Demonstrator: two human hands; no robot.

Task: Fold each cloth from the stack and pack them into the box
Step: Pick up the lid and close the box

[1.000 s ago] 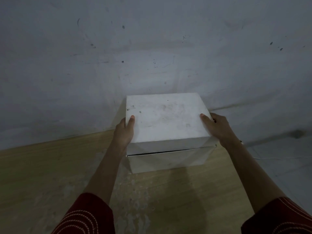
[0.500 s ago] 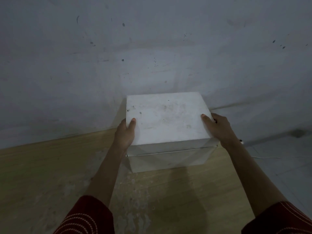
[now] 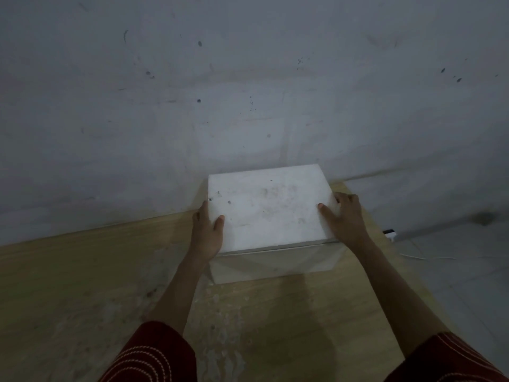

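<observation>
In the head view, the closed lid (image 3: 268,208) is covering the white box (image 3: 275,264), so its inside is hidden. The box is sitting on the wooden table (image 3: 82,271) against the wall (image 3: 248,92). The left hand (image 3: 206,232) is gripping the lid's left edge, thumb lying on top, with its fingers hidden behind the box. The right hand (image 3: 347,216) is clasping the lid's right edge, thumb on top and fingers curling over the side. The lid is showing only faint smudges and dark specks.

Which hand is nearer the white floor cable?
Right. The right hand grips the lid at its right edge, toward the cable; the left hand grips the opposite edge.
</observation>
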